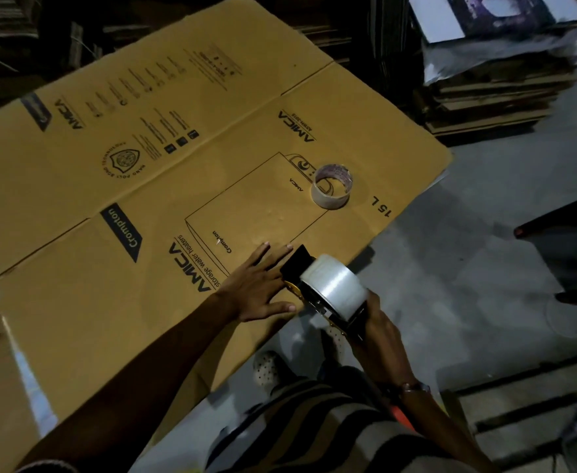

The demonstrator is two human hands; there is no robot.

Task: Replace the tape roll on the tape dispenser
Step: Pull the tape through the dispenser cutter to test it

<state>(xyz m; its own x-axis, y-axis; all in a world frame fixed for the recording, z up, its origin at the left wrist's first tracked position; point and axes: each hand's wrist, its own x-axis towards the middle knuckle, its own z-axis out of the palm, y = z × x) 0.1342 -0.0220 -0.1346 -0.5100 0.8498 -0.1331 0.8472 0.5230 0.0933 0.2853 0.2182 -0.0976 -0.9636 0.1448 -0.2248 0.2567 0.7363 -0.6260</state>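
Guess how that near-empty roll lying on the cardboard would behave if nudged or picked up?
The spent roll looks like mostly a thin core, so it is probably very light and would skid across the flattened carton. It lies flat on its rim, so it is unlikely to roll unless tipped on edge. The thin wall may squash under a hard pinch.

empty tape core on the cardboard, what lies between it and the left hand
In the head view, only bare printed cardboard: the flattened brown carton shows a line drawing and small lettering between the nearly empty whitish tape core and the left hand. No object lies there.
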